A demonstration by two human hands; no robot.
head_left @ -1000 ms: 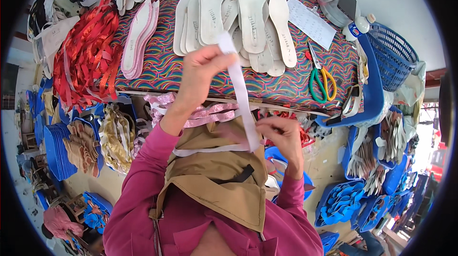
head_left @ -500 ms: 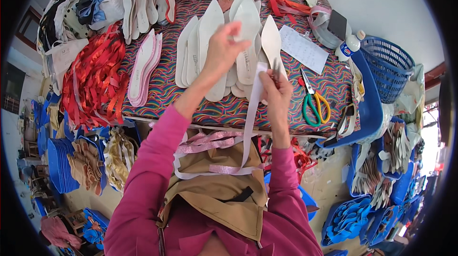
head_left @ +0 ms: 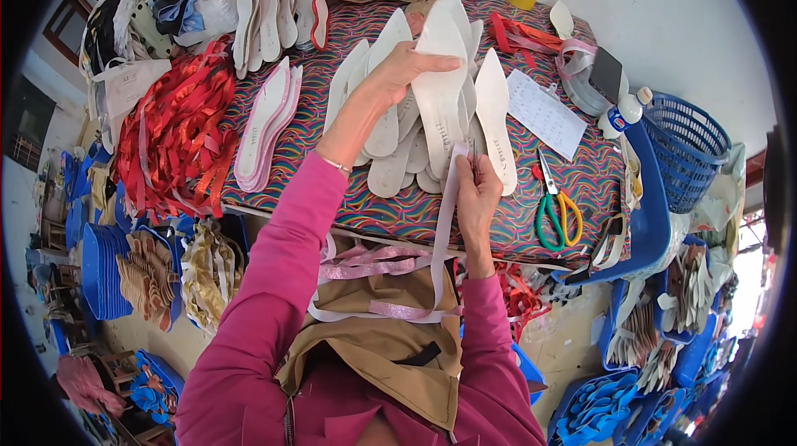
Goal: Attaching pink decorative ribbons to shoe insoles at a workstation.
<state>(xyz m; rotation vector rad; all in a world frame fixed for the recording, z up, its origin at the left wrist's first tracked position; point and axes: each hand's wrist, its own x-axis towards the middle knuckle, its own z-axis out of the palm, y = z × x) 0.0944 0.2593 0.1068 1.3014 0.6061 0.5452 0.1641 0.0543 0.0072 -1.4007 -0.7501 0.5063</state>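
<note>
My left hand is closed on a white shoe insole, thumb across its front near the upper part. This insole stands over a pile of white insoles with pointed tips. Beside its lower end, my right hand pinches the end of a pale pink ribbon. A small thin metal piece also sticks up from those fingers; its kind cannot be made out. Down from the right hand, the ribbon hangs to my lap, where glittery pink lengths lie on a brown apron.
Scissors with green and yellow handles lie to the right, near a written sheet. Pink-edged insoles and a heap of red ribbons are at left. A blue basket and bottle stand at far right.
My left hand has gone from loosely open above the pile to gripping a white insole. The right hand, with the ribbon, sits lower in view, close to that insole's lower end.
</note>
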